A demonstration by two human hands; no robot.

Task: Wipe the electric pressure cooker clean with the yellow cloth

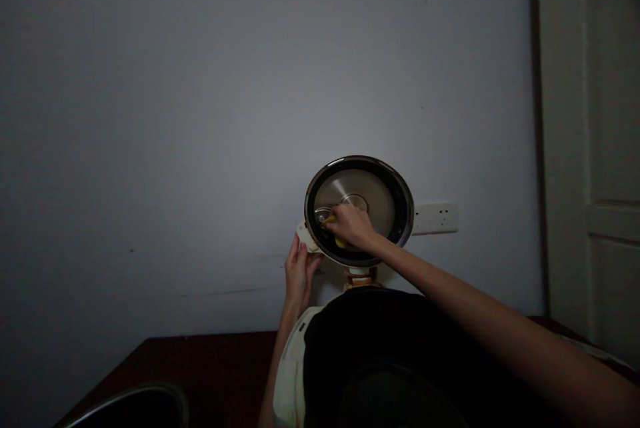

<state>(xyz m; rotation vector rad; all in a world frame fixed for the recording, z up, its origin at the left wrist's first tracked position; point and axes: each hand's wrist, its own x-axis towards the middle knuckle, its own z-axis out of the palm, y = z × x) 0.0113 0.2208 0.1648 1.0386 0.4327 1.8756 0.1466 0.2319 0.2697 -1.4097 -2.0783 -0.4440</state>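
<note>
A white rice cooker [290,368] stands on a dark table with its round lid [370,188] swung up against the wall. The lid's inner plate is shiny metal with a black rim. My right hand [350,225] presses a small yellow thing, perhaps a sponge [340,242], against the lower left of that plate, fingers closed on it. My left hand [299,275] grips the lid's left edge by its white latch [304,235]. The cooker's dark cavity [400,355] gapes below.
A pale wall fills the background, with a white socket [436,218] right of the lid. A white door [600,148] stands at the right. A dark metal pot rim [135,401] shows at the bottom left on the dark table [200,368].
</note>
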